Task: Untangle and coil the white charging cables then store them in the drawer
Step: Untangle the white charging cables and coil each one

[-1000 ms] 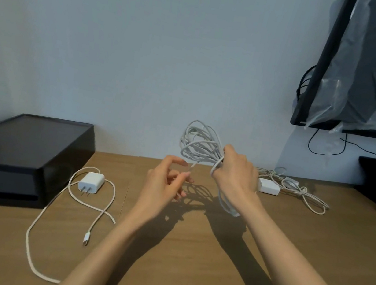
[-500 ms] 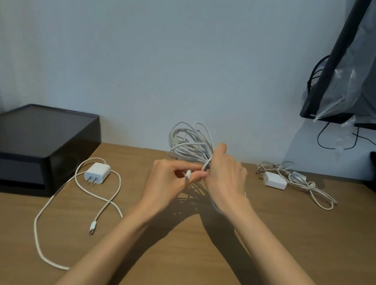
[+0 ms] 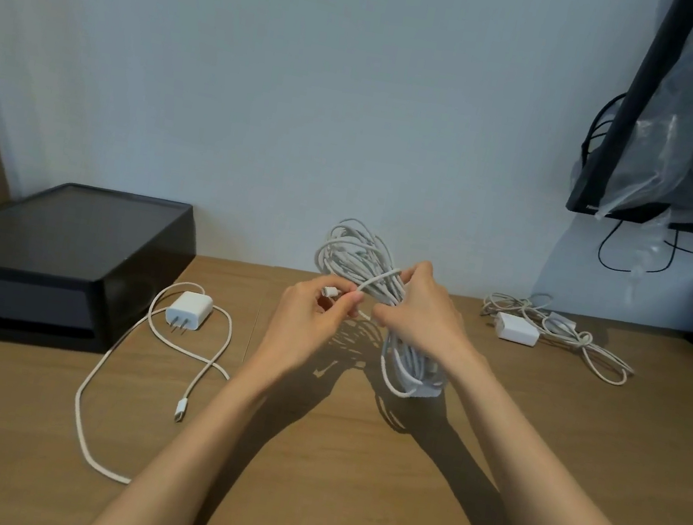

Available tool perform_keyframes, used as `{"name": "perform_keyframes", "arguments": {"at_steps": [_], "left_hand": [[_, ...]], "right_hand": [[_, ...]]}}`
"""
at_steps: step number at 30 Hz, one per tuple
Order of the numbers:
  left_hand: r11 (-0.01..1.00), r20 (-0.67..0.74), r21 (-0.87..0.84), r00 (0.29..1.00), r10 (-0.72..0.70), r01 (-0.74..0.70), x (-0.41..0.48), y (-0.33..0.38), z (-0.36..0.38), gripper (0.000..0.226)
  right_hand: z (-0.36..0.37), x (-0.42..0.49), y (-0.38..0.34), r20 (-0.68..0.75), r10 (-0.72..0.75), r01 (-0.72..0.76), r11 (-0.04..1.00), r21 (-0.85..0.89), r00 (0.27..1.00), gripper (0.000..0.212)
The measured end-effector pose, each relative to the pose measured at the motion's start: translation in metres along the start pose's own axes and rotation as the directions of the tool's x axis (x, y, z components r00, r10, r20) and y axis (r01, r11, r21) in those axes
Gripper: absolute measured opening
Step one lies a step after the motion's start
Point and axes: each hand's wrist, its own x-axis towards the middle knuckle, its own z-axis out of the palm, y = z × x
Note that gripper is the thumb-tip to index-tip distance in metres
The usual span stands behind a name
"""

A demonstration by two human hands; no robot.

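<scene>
1. Above the middle of the desk (image 3: 346, 480), the right hand (image 3: 422, 315) is gripping a thick cable bundle (image 3: 353, 250) round its waist. Loops are sticking up above the fist and hanging below it. I cannot tell whether the lowest loops are touching the desk.
2. Just left of the bundle, the left hand (image 3: 307, 324) is pinching the free end near its connector (image 3: 329, 291) between thumb and forefinger. The tail (image 3: 378, 278) is arcing from the pinch up towards the right fingers.
3. My read: the person is wrapping the tail round the waist to lock the coil.
4. To do it well:
   - the right hand should be clamping firmly so the loops are not spilling;
   - the left hand should be leading the tail snug and flat round the middle, each turn beside the previous one;
   - the connector should be tucked under a turn, not bent sharply.
5. Risk: slack in the tail is likely to let the loops spring apart.
6. Near left on the desk, a loose cable (image 3: 89, 385) with a wall charger (image 3: 190, 309) is lying uncoiled.
7. Far right, a tangled cable (image 3: 573, 339) with a white adapter (image 3: 515, 332) is waiting.
8. Far left, a black box (image 3: 52, 243) is sitting shut, probably the drawer unit. Nothing looks stored yet.
</scene>
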Motion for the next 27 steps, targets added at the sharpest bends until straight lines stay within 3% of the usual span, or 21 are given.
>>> {"name": "perform_keyframes", "arguments": {"at_steps": [3, 7, 10, 14, 19, 23, 27], "left_hand": [[0.998, 0.063, -0.018, 0.996, -0.065, 0.066, -0.001, -0.003, 0.002, 0.014], [0.994, 0.082, -0.016, 0.991, -0.102, 0.104, -0.002, -0.008, 0.005, 0.013], [0.994, 0.034, 0.014, 0.994, -0.108, 0.108, -0.002, -0.015, 0.006, 0.011], [0.99, -0.019, 0.068, 0.992, -0.122, 0.123, -0.001, -0.02, 0.009, 0.012], [0.978, -0.124, 0.149, 0.984, -0.131, 0.148, 0.001, -0.028, 0.011, 0.006], [0.893, -0.229, 0.438, 0.973, 0.002, 0.102, 0.0, -0.025, 0.012, 0.007], [0.889, -0.278, 0.4, 0.954, -0.113, 0.222, -0.001, -0.026, 0.013, 0.013]], "right_hand": [[-0.005, 0.007, 0.001, 0.115, 0.027, -0.028, 1.0, 0.006, 0.993, 0.046], [-0.007, 0.016, 0.002, 0.286, 0.016, -0.015, 1.0, -0.005, 0.958, 0.022], [0.0, 0.021, 0.005, 0.322, 0.034, -0.06, 0.995, 0.074, 0.946, 0.014], [0.009, 0.024, 0.009, 0.365, 0.059, -0.123, 0.98, 0.155, 0.929, 0.019], [0.019, 0.027, 0.012, 0.335, 0.072, -0.118, 0.986, 0.12, 0.939, 0.004], [0.027, 0.024, 0.007, 0.243, 0.031, -0.038, 0.999, 0.027, 0.969, 0.009], [0.042, 0.019, 0.005, 0.146, 0.023, -0.017, 0.999, -0.038, 0.989, 0.008]]}}
